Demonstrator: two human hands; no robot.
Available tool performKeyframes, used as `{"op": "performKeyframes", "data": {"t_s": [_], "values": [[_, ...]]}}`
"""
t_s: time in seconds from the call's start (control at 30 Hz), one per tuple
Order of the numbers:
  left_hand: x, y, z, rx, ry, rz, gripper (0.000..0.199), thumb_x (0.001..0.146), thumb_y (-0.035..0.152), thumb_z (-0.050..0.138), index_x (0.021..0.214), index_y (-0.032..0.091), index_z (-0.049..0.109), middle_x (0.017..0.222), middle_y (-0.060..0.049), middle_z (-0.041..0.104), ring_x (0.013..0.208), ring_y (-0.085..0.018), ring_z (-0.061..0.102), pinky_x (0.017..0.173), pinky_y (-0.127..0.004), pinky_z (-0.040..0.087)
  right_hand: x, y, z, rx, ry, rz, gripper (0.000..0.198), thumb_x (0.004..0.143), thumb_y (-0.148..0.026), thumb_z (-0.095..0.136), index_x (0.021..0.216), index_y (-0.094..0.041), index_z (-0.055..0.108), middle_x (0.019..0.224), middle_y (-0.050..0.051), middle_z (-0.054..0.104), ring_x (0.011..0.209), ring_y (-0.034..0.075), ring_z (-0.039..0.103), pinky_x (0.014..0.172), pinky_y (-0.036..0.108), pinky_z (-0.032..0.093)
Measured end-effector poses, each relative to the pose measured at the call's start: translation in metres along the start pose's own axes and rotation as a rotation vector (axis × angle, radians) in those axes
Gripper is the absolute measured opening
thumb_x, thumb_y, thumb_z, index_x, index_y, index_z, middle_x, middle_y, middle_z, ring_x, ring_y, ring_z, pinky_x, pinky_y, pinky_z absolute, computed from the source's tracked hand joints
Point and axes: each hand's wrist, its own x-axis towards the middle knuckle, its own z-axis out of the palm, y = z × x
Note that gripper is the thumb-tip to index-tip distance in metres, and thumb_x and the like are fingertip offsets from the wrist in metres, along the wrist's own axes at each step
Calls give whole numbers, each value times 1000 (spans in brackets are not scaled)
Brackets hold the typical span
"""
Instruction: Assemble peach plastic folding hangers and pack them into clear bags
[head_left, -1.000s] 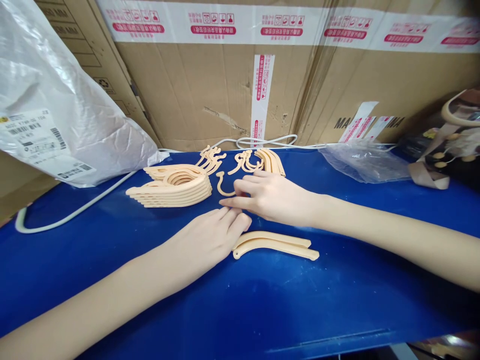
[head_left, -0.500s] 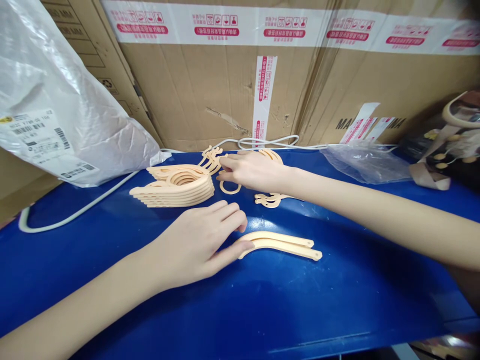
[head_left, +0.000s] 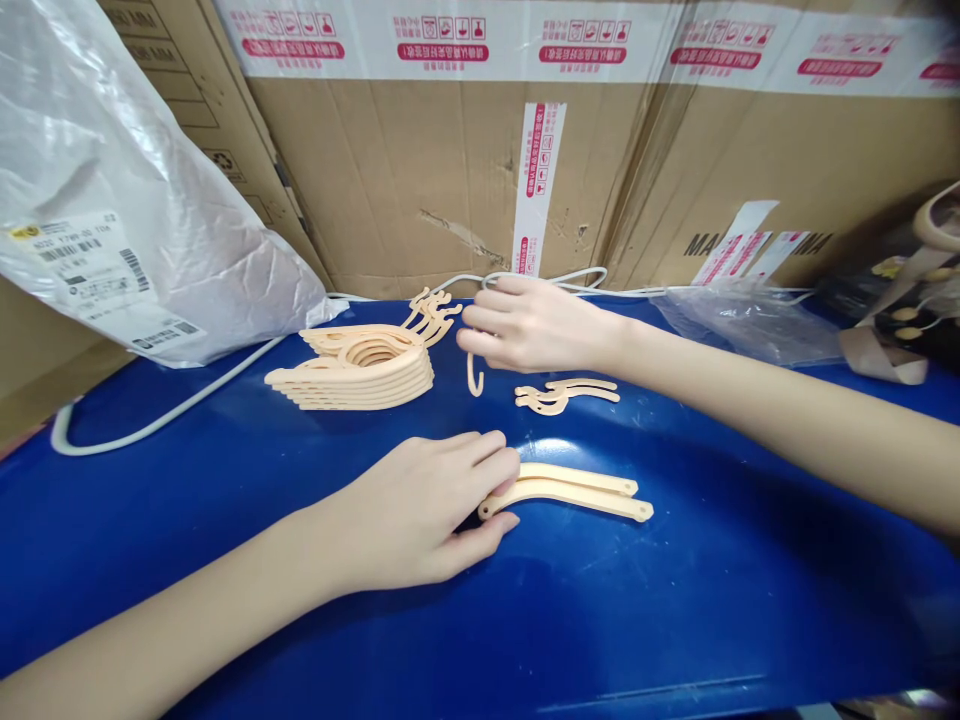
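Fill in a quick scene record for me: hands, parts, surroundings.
Left hand: at the left end of two curved strips; firmness of grip unclear
Right hand: pinching a pale hook
Stack: pale curved pieces, several hooks behind
Loose small parts: below right wrist in view
Surface: blue table
Behind: cardboard

Beyond the right hand [head_left: 536, 325], brown cardboard [head_left: 412, 170] rises like a wall along the back of the blue bench [head_left: 712, 600] — white tape [head_left: 510, 45] printed in pink runs across it. Ahead and to the left of the left hand [head_left: 427, 510], a silvery plastic parcel [head_left: 172, 200] sits before another carton [head_left: 187, 60], a pale cable [head_left: 82, 452] curving beside it. Soft white glare [head_left: 555, 448] lies on the glossy surface between the hands.
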Motion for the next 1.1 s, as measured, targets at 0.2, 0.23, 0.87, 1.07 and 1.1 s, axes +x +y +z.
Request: {"op": "performKeyframes", "data": {"t_s": [0.2,0.23,0.87,1.07,1.1], "values": [[4,3,6,169,24,34,18,94,33,46,82,21,41,83,1,50,70,-17,52,57,-30,35,-33,-46,-25,874,298,689,8,94,-25,49,92,-18,53,82,1,61,66,11,55,61,26,44],[6,4,7,202,29,30,18,95,34,45,82,21,42,82,0,51,71,-18,53,58,-30,36,-37,-56,-27,1043,302,781,10,95,-27,50,90,-18,52,84,1,61,66,10,55,58,24,43],[6,17,16,486,93,139,7,90,27,51,87,24,47,75,2,55,51,-17,55,45,-32,34,-48,-82,-17,1465,202,893,19,93,-34,57,88,-16,60,86,4,65,71,12,58,62,26,44],[5,17,19,507,102,138,6,91,25,47,85,24,47,69,3,57,43,-14,55,40,-30,28,-47,-81,-16,1495,197,914,19,91,-35,59,86,-16,59,80,2,64,62,10,52,57,25,40],[4,17,20,511,117,141,7,91,25,46,84,24,47,67,4,57,42,-14,55,40,-30,27,-47,-81,-17,1495,186,921,19,91,-34,59,86,-16,59,80,1,64,61,9,52,57,24,40]]}}
